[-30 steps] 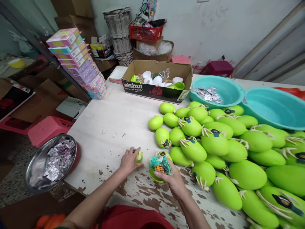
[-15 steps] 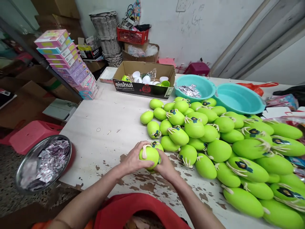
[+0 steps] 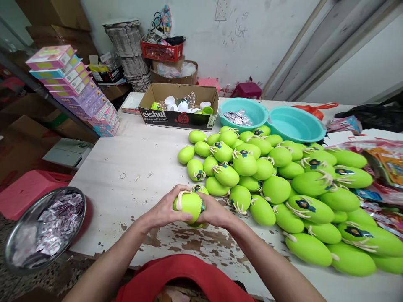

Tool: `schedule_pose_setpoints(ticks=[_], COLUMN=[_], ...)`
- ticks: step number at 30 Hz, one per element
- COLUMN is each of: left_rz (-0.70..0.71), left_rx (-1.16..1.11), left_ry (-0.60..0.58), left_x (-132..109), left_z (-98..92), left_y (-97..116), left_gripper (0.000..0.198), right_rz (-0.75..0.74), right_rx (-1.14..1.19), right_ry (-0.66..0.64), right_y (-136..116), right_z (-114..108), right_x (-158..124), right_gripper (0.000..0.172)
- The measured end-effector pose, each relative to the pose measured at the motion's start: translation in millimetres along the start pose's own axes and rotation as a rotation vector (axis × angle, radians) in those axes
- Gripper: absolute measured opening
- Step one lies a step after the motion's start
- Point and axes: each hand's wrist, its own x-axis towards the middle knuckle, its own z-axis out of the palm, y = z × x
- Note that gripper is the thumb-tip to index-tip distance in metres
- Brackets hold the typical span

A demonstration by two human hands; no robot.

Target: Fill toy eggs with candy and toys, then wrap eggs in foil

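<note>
Both my hands clasp one lime-green plastic egg toy [image 3: 189,204] just above the near part of the white table [image 3: 141,167]. My left hand [image 3: 163,209] wraps the egg's left half, with cream claw shapes showing by the thumb. My right hand [image 3: 214,212] presses against its right half, fingers curled round it. A large pile of the same green eggs [image 3: 270,184] lies directly to the right, several with dark printed faces and cream claws.
A cardboard box [image 3: 176,119] of white and green shell halves stands at the back. Two teal basins [image 3: 245,111] [image 3: 296,123] sit beside it. A steel bowl [image 3: 40,226] of foil packets is at the left edge. Stacked coloured boxes [image 3: 72,88] lean far left.
A second ago my left hand held a small green cap and my right an open half filled with a packet. Both halves came together into one egg, now gripped by both hands.
</note>
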Motion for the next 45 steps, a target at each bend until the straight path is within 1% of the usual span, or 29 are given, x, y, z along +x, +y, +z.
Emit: schedule_pose_setpoints(ticks=[3,4,6,8,11,14,16,17,18,21,23,25,27,29,30,32,34,36,38,40,41,42,43,44,45], left_rz=[0.151,0.18,0.187,0.136,-0.005,-0.168,-0.262,-0.274,-0.258,-0.114,-0.041,-0.014,-0.038,-0.091,-0.116,-0.158,-0.187,-0.166,-0.056,0.086,0.129,0.132,0.088,0.004,-0.101], left_rx=[0.164,0.181,0.175,0.14,0.044,-0.072,-0.135,-0.14,-0.122,0.034,0.121,0.143,0.101,0.023,-0.021,-0.108,-0.148,-0.097,0.005,0.082,0.095,0.082,0.034,-0.043,-0.137], left_ry=[-0.064,-0.092,-0.138,-0.167,-0.176,-0.131,-0.093,-0.073,-0.052,0.001,-0.006,-0.034,-0.072,-0.075,-0.049,0.036,0.089,0.052,-0.024,-0.095,-0.112,-0.113,-0.098,-0.072,-0.057], left_x=[7.3,9.6,13.2,15.6,19.3,24.0,25.9,26.0,25.4,21.5,19.5,19.2,19.7,19.2,18.2,15.1,11.6,9.1,7.8,7.1,6.5,5.7,4.6,3.4,2.2], left_z=[-6.0,-7.9,-10.0,-9.5,-4.2,3.5,8.1,10.0,11.5,13.6,13.4,12.8,12.6,13.8,14.9,18.2,21.9,24.3,24.8,24.4,24.3,24.7,25.7,27.1,28.8], left_y=[4.6,5.3,5.8,4.9,0.7,-7.6,-13.5,-15.7,-17.0,-16.8,-15.3,-14.9,-15.7,-16.8,-17.2,-17.3,-16.4,-14.2,-10.6,-5.7,-3.0,-0.3,2.2,4.4,6.3], left_gripper=[0.056,0.054,0.053,0.055,0.056,0.049,0.046,0.046,0.046,0.045,0.044,0.043,0.043,0.044,0.045,0.048,0.05,0.052,0.051,0.049,0.054,0.062,0.071,0.078,0.081], right_rz=[-0.008,-0.02,-0.032,-0.009,0.096,0.169,0.16,0.147,0.132,0.106,0.106,0.102,0.108,0.136,0.153,0.166,0.144,0.109,0.079,0.047,0.037,0.031,0.023,0.009,-0.016], right_rx=[0.033,0.017,-0.003,0.001,0.004,-0.059,-0.119,-0.148,-0.178,-0.246,-0.234,-0.171,-0.084,0.037,0.134,0.393,0.653,0.785,0.797,0.734,0.673,0.595,0.497,0.385,0.273], right_ry=[-0.022,-0.02,-0.045,-0.1,-0.182,-0.224,-0.234,-0.233,-0.23,-0.231,-0.249,-0.291,-0.319,-0.284,-0.252,-0.182,-0.105,0.008,0.077,0.088,0.087,0.091,0.108,0.134,0.16], right_y=[5.2,5.9,6.1,5.8,6.5,7.7,8.2,8.4,8.7,10.2,11.3,11.5,11.0,11.3,12.5,18.2,27.2,35.7,38.9,34.9,30.5,25.1,19.3,13.7,8.8], right_z=[-0.2,-0.7,-2.3,-4.5,-7.7,-8.7,-7.8,-7.0,-6.0,-3.5,-4.7,-10.1,-18.4,-25.6,-27.0,-23.8,-13.5,-1.5,6.0,5.8,3.4,0.1,-3.3,-6.5,-8.9], right_x=[6.7,8.2,10.0,11.2,13.0,14.8,16.0,16.7,17.7,21.1,22.7,22.1,18.1,10.2,4.9,-6.8,-18.0,-26.9,-33.2,-37.9,-40.2,-42.5,-45.0,-47.6,-50.2], right_gripper=[0.055,0.055,0.055,0.054,0.052,0.052,0.053,0.054,0.055,0.059,0.058,0.06,0.069,0.085,0.092,0.101,0.102,0.1,0.099,0.1,0.1,0.101,0.101,0.101,0.101])
